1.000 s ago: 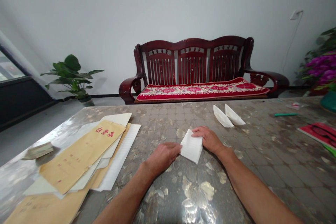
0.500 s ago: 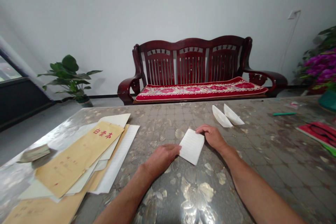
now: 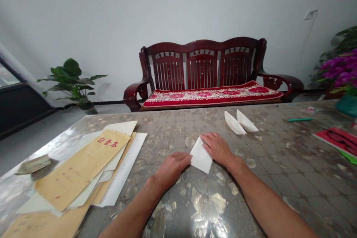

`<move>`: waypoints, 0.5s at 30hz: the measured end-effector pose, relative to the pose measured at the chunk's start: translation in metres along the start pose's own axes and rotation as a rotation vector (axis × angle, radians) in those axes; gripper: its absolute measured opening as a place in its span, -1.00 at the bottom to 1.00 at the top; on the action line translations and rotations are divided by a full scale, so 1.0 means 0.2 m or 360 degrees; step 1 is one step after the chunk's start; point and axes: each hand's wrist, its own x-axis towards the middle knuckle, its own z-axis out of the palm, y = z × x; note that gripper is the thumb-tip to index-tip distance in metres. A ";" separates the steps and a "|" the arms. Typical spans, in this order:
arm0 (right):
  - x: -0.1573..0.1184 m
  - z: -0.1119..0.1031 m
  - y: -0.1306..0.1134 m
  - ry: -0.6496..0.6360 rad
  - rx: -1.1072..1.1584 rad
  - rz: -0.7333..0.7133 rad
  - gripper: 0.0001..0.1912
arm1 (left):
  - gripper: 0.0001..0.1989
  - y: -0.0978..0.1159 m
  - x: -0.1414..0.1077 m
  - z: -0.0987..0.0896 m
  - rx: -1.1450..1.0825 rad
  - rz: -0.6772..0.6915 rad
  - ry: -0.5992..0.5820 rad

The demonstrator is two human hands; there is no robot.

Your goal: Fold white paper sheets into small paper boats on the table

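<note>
A small folded sheet of lined white paper [image 3: 201, 157] lies at an angle on the table in front of me. My left hand [image 3: 175, 165] has its fingers together and pinches the paper's left corner. Across the upper right edge lies my right hand [image 3: 218, 148], its fingers pressed down along the fold and covering that side of the sheet. A white folded paper boat [image 3: 234, 123] with two pointed sides stands farther back, to the right of my hands.
On the left are tan exercise books [image 3: 83, 167] with loose sheets and a small folded wad [image 3: 34, 165]. A green pen [image 3: 300, 119], a red book [image 3: 334, 139] with dark glasses, and a flower pot [image 3: 347, 105] are on the right. A wooden bench [image 3: 202, 48] stands behind the table.
My right hand has shifted from gripping the paper's upper right corner to lying over its right edge, covering more of it. My left hand stays at the left corner.
</note>
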 end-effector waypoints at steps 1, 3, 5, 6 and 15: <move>0.00 0.00 0.00 0.0000 -0.0026 -0.0001 -0.57 | -0.79 0.00 0.00 0.00 0.0012 -0.0003 0.0004; 0.00 0.01 0.00 0.0003 -0.0067 -0.0006 -0.56 | -0.79 0.01 0.00 0.01 0.0032 -0.0018 0.0003; 0.00 0.01 -0.01 0.0013 -0.0096 -0.0016 -0.56 | -0.79 0.01 0.00 0.00 0.0046 -0.0033 -0.0004; 0.00 0.01 -0.01 0.0017 -0.0107 -0.0019 -0.57 | -0.79 0.02 0.00 0.00 0.0051 -0.0034 -0.0009; -0.01 0.01 -0.03 0.0025 -0.0151 -0.0028 -0.62 | -0.78 0.12 0.00 0.01 0.0153 -0.0010 -0.0065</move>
